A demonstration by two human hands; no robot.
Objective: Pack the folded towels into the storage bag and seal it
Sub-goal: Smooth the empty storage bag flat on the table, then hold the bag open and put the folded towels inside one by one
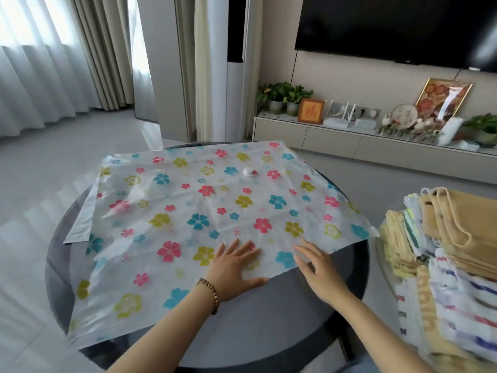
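Storage bag point(204, 211), translucent with a flower print, lies flat across the round dark bench point(269, 332) at centre frame. Its corners overhang the bench rim at left and right. White valve cap point(249, 173) sits on the bag, upper centre.

Left hand point(236, 267) is palm-down on the bag at lower centre, fingers straight and spread, gripping nothing. Bead bracelet point(211, 293) on that wrist. Right hand point(320, 270) is just beside it toward frame right, fingers extended with tips on the bag's near edge, nothing held.

Folded towels point(451, 251) are stacked at the right edge of frame, off the bag and apart from both hands; can't tell what they rest on.

Plain sheet point(78, 227) pokes out from under the bag at left. TV point(390, 25) upper right, low cabinet point(330, 138) below it.
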